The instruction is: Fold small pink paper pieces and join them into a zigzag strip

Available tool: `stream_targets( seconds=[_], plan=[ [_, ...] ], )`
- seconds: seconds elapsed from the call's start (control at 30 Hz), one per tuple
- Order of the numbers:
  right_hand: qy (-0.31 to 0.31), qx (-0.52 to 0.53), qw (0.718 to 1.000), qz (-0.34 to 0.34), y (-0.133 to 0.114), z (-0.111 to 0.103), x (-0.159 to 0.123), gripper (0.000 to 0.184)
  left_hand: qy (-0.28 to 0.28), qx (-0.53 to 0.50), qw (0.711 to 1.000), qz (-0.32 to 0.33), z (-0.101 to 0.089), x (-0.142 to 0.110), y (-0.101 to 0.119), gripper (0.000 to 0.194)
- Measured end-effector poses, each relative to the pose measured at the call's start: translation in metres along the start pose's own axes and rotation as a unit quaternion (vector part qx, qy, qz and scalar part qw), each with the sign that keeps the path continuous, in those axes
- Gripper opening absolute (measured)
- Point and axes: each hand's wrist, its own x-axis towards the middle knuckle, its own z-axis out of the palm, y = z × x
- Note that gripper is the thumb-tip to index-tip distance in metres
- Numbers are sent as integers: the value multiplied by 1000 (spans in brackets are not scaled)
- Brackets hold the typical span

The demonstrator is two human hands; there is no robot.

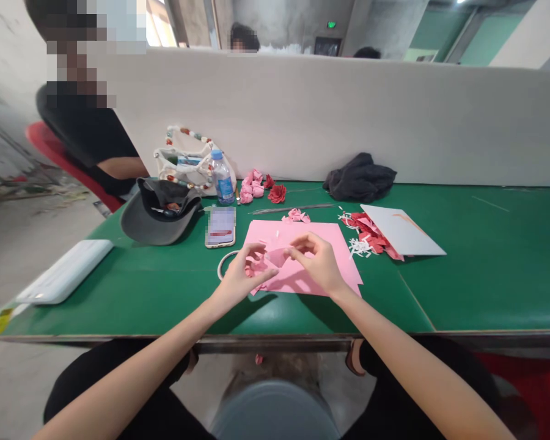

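Both of my hands are over a stack of pink paper sheets (318, 278) on the green table. My right hand (321, 263) is in a pinch, thumb against fingers, at the edge of a small pink paper piece (277, 253); the piece blends into the sheets behind it. My left hand (241, 275) is on the other side of that piece, its thumb stretched out and its fingers curved apart from it. Small pink paper scraps lie under and behind my left fingers. Beside that hand is a white tape roll (220, 267), partly hidden. Cut pink petals (296, 215) lie at the sheets' far edge.
Behind are finished pink paper flowers (251, 186), a red paper flower (277, 194), thin wires (297, 209) and a black cloth (361, 177). A phone (220, 227), bottle (222, 177), bag (197, 162) and cap (160, 214) stand left. Right are red scraps (371, 235) under a white card (401, 229).
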Motion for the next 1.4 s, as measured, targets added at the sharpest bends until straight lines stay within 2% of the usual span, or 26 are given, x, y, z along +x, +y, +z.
stream_targets(
  seconds=[0.13, 0.4, 0.6, 0.77, 0.97, 1.17, 1.4],
  plan=[
    [-3, -1, 1000, 3, -1, 6, -10, 20, -49, -94, 993, -53, 3, -4, 5, 47],
    [-1, -33, 999, 14, 10, -2, -13, 18, -65, -136, 987, -64, 8, 1, -6, 42],
    [-16, 0, 999, 35, 6, 1, -20, 20, -127, -166, 971, -116, 11, -4, 7, 36],
    [-53, -27, 998, 13, 4, 7, -26, 12, -115, -192, 964, -147, 15, -9, 9, 36],
    [-36, -62, 996, -44, 7, 7, -24, 6, -93, -217, 957, -170, 15, -10, 4, 29],
    [-56, -84, 993, -57, 9, 8, -26, 9, -75, -199, 966, -146, 14, -10, 1, 29],
    [-111, -118, 985, -53, 13, 6, -23, 11, -70, -142, 978, -133, 15, -10, 2, 25]
  ],
)
